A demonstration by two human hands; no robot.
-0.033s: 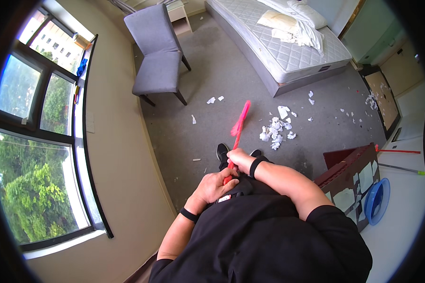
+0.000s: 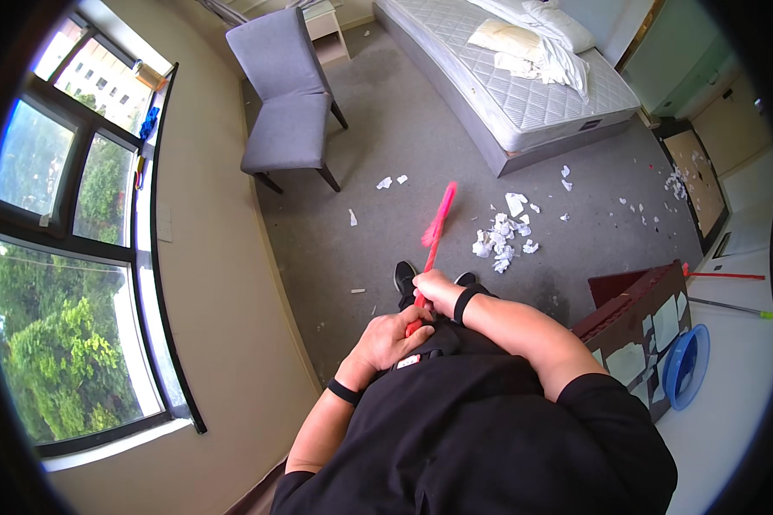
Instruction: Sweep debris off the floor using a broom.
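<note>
A broom [image 2: 432,257] with a red handle and a pink head [image 2: 440,215] is held in front of my body, its head pointing away over the carpet. My right hand [image 2: 439,293] is closed around the handle farther up. Lower down, near the end of the handle close to my waist, my left hand [image 2: 392,338] wraps it too. Both wrists wear black bands. Just right of the broom head lies a heap of crumpled white paper scraps [image 2: 500,239] on the grey carpet; the head is apart from it. Whether the head touches the floor I cannot tell.
A grey chair [image 2: 288,129] stands ahead by the window wall, left of a bed with a bare mattress [image 2: 507,103]. More paper scraps [image 2: 384,183] dot the carpet. At right are a dark red panelled piece [image 2: 640,330] and a blue basin [image 2: 687,366].
</note>
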